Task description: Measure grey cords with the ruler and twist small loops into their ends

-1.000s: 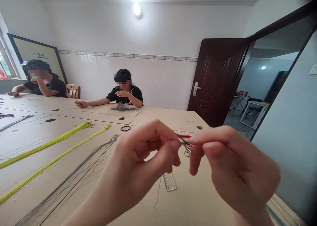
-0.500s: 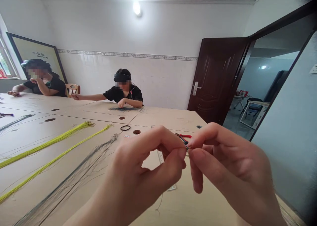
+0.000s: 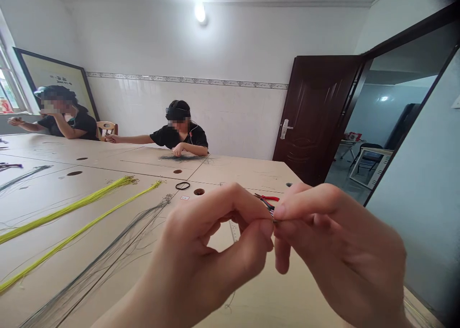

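In front of me, above the table (image 3: 305, 304), my left hand (image 3: 215, 251) is closed, thumb and forefinger pinched on something too small to make out. Fingertip to fingertip with it, my right hand (image 3: 338, 241) pinches at the same spot, its lower fingers hanging looser. The fingers hide nearly all of what they hold. Just behind the fingertips lie pliers (image 3: 268, 201) with red and dark handles. Partly covered by my left hand is a clear ruler (image 3: 234, 229). A thin thread (image 3: 230, 301) shows below that hand.
Yellow cord bundles (image 3: 68, 215) and a grey strand bundle (image 3: 118, 244) stretch across the left side. A black ring (image 3: 182, 185) lies by a table hole (image 3: 199, 192). Two people (image 3: 183, 136) sit across, one with dark strands (image 3: 183, 158). A brown door (image 3: 316, 112) stands right.
My right hand has turned, its thumb and forefinger now closer together at the left fingertips. My left hand stays nearly still. The far-left person's hand has risen off the table.
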Available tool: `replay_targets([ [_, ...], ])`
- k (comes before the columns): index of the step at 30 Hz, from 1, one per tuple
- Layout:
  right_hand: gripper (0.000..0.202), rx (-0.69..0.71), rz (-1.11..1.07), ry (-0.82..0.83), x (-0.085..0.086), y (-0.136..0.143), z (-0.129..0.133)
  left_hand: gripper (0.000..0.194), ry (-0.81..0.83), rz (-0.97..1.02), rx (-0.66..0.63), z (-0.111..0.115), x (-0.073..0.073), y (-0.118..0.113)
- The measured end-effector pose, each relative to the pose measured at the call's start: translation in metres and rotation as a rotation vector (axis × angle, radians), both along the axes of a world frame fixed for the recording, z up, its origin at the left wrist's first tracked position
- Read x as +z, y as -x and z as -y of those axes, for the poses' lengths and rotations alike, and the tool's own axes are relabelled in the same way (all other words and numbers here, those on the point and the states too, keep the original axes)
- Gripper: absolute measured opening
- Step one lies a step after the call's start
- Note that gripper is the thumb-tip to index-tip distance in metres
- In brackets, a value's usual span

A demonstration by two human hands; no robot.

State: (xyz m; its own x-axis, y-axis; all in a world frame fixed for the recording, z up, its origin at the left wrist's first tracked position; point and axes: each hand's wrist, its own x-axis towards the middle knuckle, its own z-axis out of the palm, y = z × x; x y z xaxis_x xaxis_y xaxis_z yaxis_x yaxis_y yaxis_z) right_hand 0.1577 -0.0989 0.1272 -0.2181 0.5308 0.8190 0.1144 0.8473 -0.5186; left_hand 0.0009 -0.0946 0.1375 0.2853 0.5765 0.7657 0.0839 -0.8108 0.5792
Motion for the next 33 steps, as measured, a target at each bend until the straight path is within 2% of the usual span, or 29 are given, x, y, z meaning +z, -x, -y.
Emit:
replay_targets([
  [9,0.021,-0.050,0.032,-0.056,-0.0003,-0.0013,0.0004,0.019,-0.015,0.008,0.077,0.0029,0.0013,0.0020],
  [14,0.023,-0.053,0.004,-0.102,-0.0030,-0.0002,0.0002,0.020,-0.021,-0.001,0.071,0.0035,0.0006,0.0013],
  [33,0.024,-0.061,-0.012,-0.082,-0.0025,-0.0015,0.0012,0.020,-0.004,0.018,0.067,0.0019,0.0021,0.0007],
])
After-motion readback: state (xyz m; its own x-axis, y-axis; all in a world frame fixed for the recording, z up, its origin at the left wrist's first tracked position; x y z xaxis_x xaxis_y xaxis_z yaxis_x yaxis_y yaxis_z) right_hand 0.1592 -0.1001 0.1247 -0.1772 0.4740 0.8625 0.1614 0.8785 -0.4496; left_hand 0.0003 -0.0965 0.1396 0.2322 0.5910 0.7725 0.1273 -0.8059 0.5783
